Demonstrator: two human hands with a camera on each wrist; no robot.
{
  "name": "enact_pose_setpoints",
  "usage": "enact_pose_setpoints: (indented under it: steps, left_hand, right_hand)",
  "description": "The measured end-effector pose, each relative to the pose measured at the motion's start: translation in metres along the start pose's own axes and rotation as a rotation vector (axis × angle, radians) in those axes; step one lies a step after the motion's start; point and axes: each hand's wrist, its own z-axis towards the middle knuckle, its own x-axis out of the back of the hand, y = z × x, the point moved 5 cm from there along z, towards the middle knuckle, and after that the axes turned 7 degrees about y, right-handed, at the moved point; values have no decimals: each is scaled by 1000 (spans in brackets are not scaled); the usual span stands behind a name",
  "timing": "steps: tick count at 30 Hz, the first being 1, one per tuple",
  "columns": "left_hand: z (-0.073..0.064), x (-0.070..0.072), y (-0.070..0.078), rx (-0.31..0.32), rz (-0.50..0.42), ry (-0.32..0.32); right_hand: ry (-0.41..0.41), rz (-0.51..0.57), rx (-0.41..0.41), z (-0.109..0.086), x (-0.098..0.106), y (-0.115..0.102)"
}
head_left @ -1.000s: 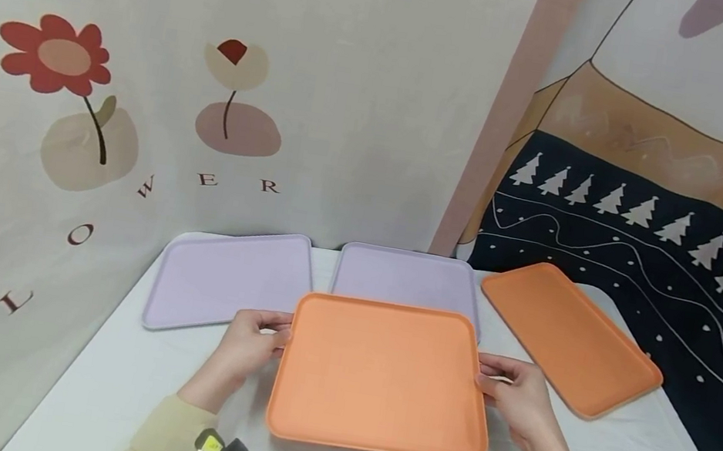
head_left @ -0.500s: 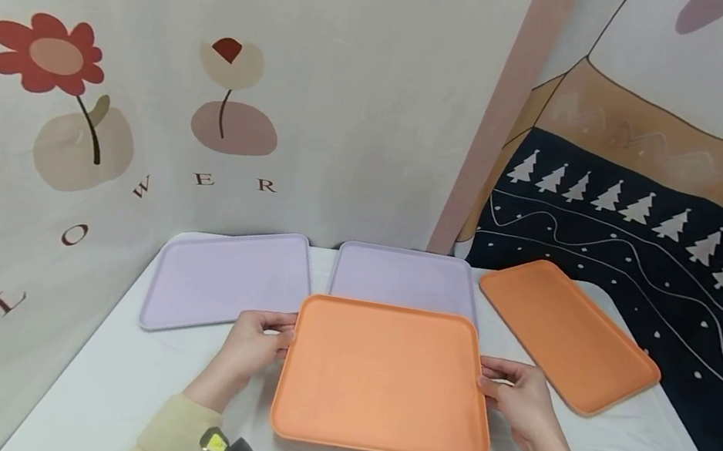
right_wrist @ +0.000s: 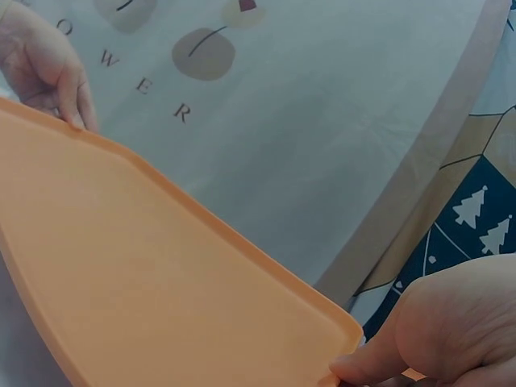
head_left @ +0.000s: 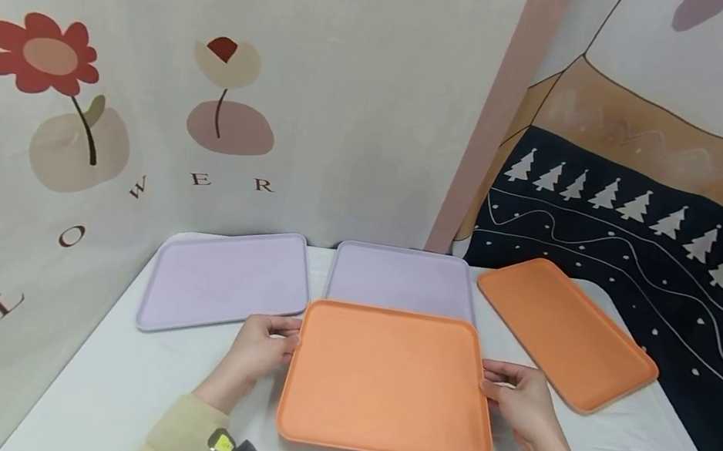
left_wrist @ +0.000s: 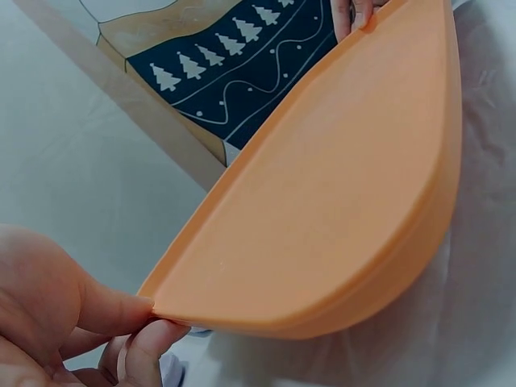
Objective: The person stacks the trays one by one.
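Between both hands is an orange rectangular tray with rounded corners and a low raised rim. My left hand pinches its left edge, thumb on the rim and fingers curled beneath, as the left wrist view shows at the tray's corner. On the opposite edge my right hand pinches the rim the same way; its thumb presses the rim in the right wrist view. The tray's far edge overlaps a purple tray behind it, hiding that one's near part. Nothing lies on the held tray.
A second purple tray lies angled at the back left of the white-covered table. At the back right, another orange tray lies turned diagonally. Printed cloth backdrops rise right behind the table.
The held orange tray has shifted slightly right and toward the front edge, both hands keeping their grip. The head view has turned a little to the right.
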Motion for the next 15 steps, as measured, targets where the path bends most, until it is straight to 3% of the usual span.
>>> enact_pose_setpoints:
  steps: [15]
  left_hand:
    - [4, -7, -11, 12, 1, 7]
  right_hand:
    - [-17, -3, -38, 4, -2, 12]
